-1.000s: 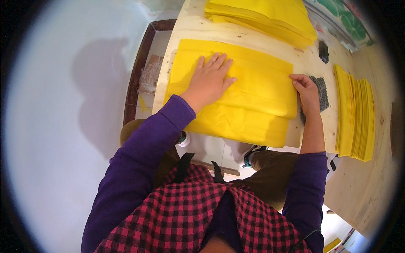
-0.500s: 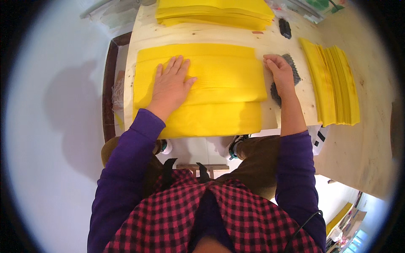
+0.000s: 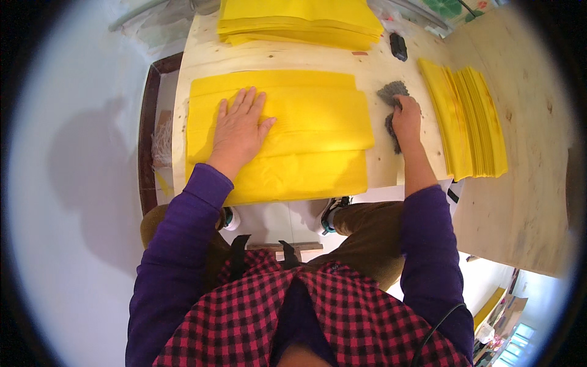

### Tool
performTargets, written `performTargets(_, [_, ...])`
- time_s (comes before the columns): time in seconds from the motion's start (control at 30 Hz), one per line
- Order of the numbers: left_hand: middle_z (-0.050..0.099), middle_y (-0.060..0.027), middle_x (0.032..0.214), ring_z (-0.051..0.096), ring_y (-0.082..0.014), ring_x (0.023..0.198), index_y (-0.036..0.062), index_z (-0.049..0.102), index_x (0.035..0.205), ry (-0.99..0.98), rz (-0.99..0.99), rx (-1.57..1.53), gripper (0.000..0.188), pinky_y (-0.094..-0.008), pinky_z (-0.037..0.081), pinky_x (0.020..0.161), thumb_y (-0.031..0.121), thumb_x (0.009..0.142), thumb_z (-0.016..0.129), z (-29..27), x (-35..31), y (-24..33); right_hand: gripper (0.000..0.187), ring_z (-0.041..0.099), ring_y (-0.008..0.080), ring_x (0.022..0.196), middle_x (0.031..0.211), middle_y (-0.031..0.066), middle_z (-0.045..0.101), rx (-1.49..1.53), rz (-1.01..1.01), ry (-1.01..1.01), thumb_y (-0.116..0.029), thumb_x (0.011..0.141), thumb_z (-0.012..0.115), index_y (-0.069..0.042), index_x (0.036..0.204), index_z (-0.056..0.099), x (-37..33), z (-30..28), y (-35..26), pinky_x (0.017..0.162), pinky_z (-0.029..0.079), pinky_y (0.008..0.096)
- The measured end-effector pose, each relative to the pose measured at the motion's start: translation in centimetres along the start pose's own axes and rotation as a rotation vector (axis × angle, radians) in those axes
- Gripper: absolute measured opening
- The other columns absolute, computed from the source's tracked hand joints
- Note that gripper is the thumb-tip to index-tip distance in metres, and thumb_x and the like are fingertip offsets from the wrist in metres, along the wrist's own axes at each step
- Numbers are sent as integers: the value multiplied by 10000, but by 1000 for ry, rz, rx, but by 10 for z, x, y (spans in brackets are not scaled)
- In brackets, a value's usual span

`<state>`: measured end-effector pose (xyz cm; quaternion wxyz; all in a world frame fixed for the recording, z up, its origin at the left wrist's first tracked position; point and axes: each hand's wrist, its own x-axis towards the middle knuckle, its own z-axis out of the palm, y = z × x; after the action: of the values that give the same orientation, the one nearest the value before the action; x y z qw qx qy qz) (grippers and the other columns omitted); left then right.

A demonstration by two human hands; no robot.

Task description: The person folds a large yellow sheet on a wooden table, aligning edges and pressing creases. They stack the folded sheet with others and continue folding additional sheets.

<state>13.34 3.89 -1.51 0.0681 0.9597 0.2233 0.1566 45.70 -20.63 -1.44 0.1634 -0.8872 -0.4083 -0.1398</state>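
Yellow fabric sheets [image 3: 312, 119] lie in front of me, overlapping in offset layers near the table's front edge. My left hand [image 3: 239, 125] rests flat on their left part, fingers stretched and slightly apart. To the right of the fabric, my right hand [image 3: 406, 122] has its fingers closed on a dark grey textured cloth [image 3: 392, 92]. The cloth is bunched at the grip, with one part showing beyond the fingers and another hanging beside them on the near left. My palm hides its middle.
A thick stack of yellow fabric [image 3: 299, 21] lies at the table's far side. Folded yellow pieces [image 3: 468, 119] stand in a row at the right, beside a wooden panel [image 3: 520, 147]. A small black object [image 3: 398, 46] sits far right on the wooden table [image 3: 275, 58].
My right hand has closed on the grey cloth, which lay flat beneath it before and is now bunched up. My left hand stays flat on the fabric. The whole view has shifted slightly.
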Motion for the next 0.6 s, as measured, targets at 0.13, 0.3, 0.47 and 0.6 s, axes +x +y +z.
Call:
performTargets(0.13, [417, -142, 1436, 350, -278, 1353, 66, 464, 1349, 16, 11, -6, 531, -510, 233, 1101, 401, 938, 484, -1, -2, 0, 273, 540, 373, 1011, 1046, 175, 612, -63, -34, 159, -85, 806, 626, -60, 1078, 635, 60, -10, 7, 906, 431, 445])
performTargets(0.3, [422, -145, 1431, 354, -278, 1351, 65, 465, 1349, 6, -3, -17, 532, -513, 234, 1100, 394, 932, 498, -2, 0, 1, 327, 500, 363, 1166, 1201, 205, 579, 276, -20, 16, -244, 866, 629, -68, 1142, 621, 80, -29, -76, 1002, 387, 426])
performTargets(0.47, [382, -125, 1466, 334, -280, 1366, 87, 439, 1376, -59, -22, 15, 520, -506, 229, 1107, 376, 946, 477, -2, 2, 3, 665, 283, 326, 1385, 1465, 209, 346, 350, -231, -223, -447, 935, 483, 49, 1370, 391, -2, 20, -215, 1140, 213, 419])
performTargets(0.6, [414, -141, 1437, 348, -271, 1355, 63, 460, 1353, -43, -3, 32, 535, -517, 236, 1097, 389, 931, 498, -2, 2, 2, 711, 273, 343, 1388, 1472, 234, 318, 153, -153, -305, -493, 953, 405, 64, 1391, 342, -21, 30, -244, 1141, 198, 458])
